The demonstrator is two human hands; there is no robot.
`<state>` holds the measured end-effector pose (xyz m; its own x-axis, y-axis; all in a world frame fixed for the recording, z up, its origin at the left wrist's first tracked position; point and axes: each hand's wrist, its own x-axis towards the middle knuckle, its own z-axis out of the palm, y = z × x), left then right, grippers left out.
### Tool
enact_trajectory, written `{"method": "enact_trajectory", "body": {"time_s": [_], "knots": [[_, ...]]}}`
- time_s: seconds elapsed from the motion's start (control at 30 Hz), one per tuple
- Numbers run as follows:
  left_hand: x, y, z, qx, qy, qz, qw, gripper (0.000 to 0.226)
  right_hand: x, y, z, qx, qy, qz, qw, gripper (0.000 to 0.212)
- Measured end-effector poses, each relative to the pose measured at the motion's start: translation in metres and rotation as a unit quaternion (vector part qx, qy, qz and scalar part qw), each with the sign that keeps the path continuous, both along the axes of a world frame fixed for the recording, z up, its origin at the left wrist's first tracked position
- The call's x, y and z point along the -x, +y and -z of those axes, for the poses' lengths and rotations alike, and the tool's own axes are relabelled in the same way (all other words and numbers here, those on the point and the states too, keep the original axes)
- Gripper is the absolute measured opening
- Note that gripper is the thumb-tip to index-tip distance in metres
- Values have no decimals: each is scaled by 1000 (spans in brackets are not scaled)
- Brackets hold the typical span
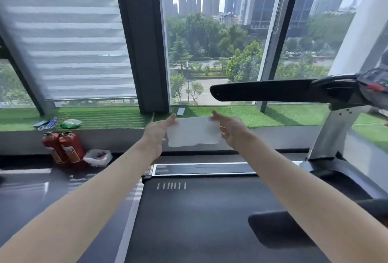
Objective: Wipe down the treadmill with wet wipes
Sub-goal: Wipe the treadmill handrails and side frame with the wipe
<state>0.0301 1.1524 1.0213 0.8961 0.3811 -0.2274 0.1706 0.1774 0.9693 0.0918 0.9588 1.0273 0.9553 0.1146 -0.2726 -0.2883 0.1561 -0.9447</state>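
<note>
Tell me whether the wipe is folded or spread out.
Spread out: the wipe hangs as one flat sheet, its top corners pinched by the left hand and right hand.

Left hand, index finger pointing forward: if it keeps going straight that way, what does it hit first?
Likely the green turf ledge under the window, near the foot of the dark window post. The left hand holds one edge of the wipe, and nothing shows between it and the ledge. Depth is unclear from one view.

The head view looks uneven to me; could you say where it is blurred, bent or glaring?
Head view: the wet wipe between left hand and right hand is soft-edged; window frames lean from wide-angle distortion; the sky is washed out; the treadmill handrail is backlit.
</note>
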Motion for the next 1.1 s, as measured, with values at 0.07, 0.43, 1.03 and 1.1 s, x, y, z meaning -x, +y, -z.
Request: {"method": "enact_trajectory", "body": {"time_s": [0.07,0.43,1.03,1.1], "knots": [[-15,20,-2,-11,0,55,998,38,-11,18,9,9,4,43,999,28],[-112,52,7,-63,-2,177,982,26,-66,50,33,-8,49,149,988,64],[-383,-153,-7,-134,-21,408,903,45,-288,-115,32,277,53,304,910,37],[-399,-177,-24,-148,-20,416,897,43,-292,-141,21,257,67,329,906,40]]}}
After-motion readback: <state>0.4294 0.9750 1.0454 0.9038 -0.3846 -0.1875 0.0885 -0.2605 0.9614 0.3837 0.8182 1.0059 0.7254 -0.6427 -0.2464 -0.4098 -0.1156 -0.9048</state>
